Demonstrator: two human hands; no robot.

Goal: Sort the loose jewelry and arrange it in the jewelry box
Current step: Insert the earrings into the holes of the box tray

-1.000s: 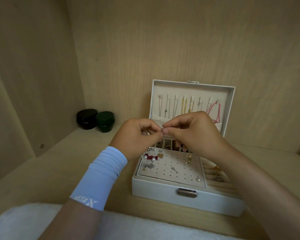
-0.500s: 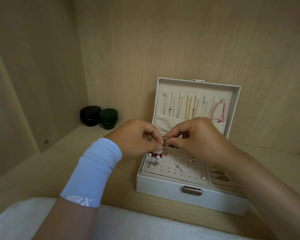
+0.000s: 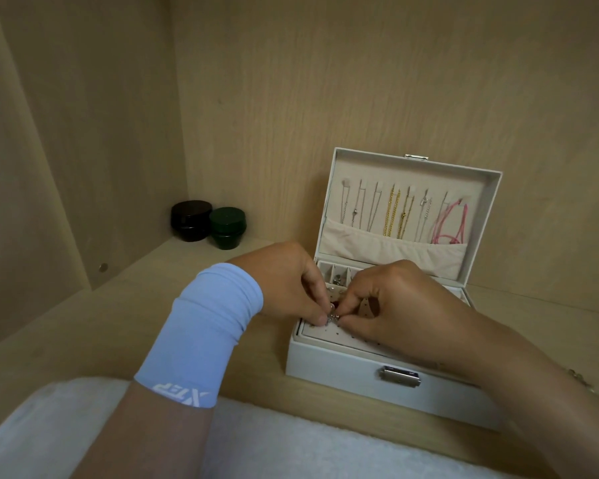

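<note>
On the wooden shelf [image 3: 118, 323] the white jewelry box [image 3: 343, 366] stands open at centre right. Its lid [image 3: 412, 174] is upright at the far side, with silver chains [image 3: 360, 209], gold chains [image 3: 393, 216] and a pink cord [image 3: 452, 223] hanging in a row above a cloth pocket. The left hand [image 3: 284, 281], wearing a pale blue sleeve [image 3: 204, 326], and the right hand [image 3: 391, 302] meet over the box's near left corner, both pinching one small silvery piece [image 3: 333, 317] at the cream perforated panel [image 3: 325, 335]; whether it touches the panel is unclear.
</note>
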